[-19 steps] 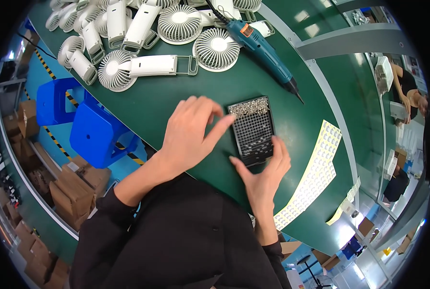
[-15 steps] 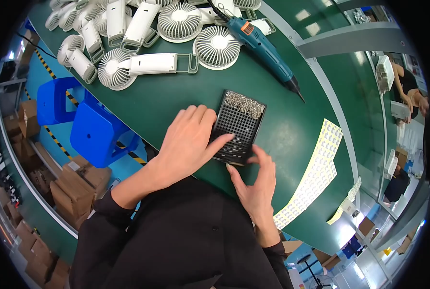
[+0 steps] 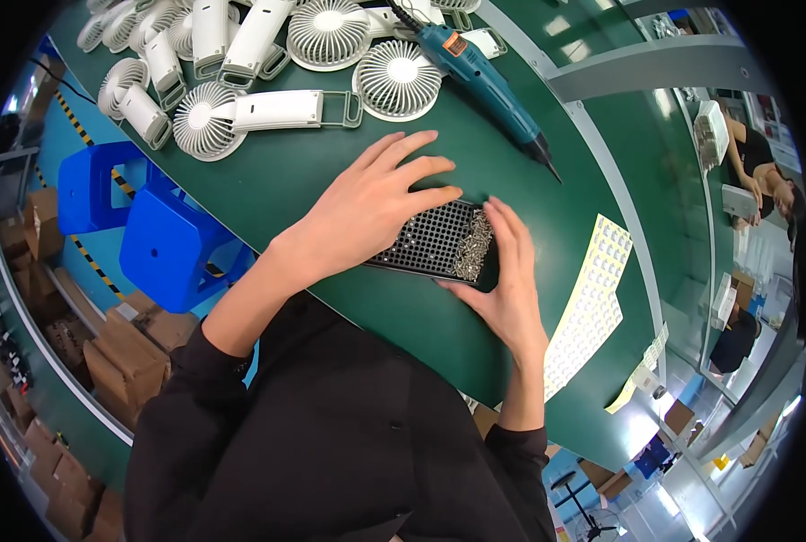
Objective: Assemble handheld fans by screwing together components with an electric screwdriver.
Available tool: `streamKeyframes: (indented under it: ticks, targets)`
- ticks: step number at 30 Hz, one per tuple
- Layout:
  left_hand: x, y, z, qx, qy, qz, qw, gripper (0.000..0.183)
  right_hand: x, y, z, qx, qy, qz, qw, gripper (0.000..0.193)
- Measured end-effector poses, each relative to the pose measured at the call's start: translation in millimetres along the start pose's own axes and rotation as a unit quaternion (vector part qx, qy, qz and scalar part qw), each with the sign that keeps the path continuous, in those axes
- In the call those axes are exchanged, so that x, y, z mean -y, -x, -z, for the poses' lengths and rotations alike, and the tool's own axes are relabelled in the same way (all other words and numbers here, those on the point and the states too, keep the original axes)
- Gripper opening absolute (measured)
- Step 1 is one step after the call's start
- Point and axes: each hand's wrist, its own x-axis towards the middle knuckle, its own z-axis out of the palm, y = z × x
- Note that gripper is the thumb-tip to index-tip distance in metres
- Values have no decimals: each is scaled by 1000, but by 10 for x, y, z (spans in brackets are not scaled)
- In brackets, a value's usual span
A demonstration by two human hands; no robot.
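- The tray (image 3: 430, 242) with holes lies on the table (image 3: 330, 181), near the table's front edge, just before the person.
- A heap of screws (image 3: 472, 248) lies in the right end of the tray.
- The left hand (image 3: 367, 212) rests on the left part of the tray; the right hand (image 3: 509, 275) touches its right end.
- Behind the hands, at the far side of the table, lie many hand fans (image 3: 258, 108), close together.
- The electric screwdriver (image 3: 484, 77) lies right of the fans, behind the tray.
- The sheet of stickers (image 3: 592, 307) lies right of the right hand, on the table.
- The stool (image 3: 172, 248) stands on the floor, left of the table.
- Cardboard boxes (image 3: 123, 361) stand before the stool, at the left.
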Motion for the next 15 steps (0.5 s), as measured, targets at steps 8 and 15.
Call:
streamKeyframes:
  ticks: [8,15]
  targets:
    - [58,99,9,-191,165,134,958,24,73,62,144,-77,41,-34,996,102]
    - [28,124,-54,-194,194,151,950,25,192,103,184,-72,54,2,996,103]
